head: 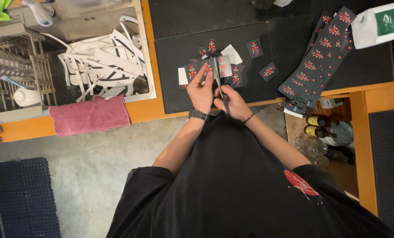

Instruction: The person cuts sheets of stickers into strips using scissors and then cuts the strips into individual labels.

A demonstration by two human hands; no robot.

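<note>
Scissors, 1 pair, gripped in right hand, blades on 1 dark card pinched by left hand fingers over black mat, approx. 9 cut cards behind.

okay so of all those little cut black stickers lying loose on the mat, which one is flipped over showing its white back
The white-backed piece at the top right of the small pile, just beyond the scissors in the right hand. The cut stickers around it lie black-and-red side up; it alone shows plain white.
</note>
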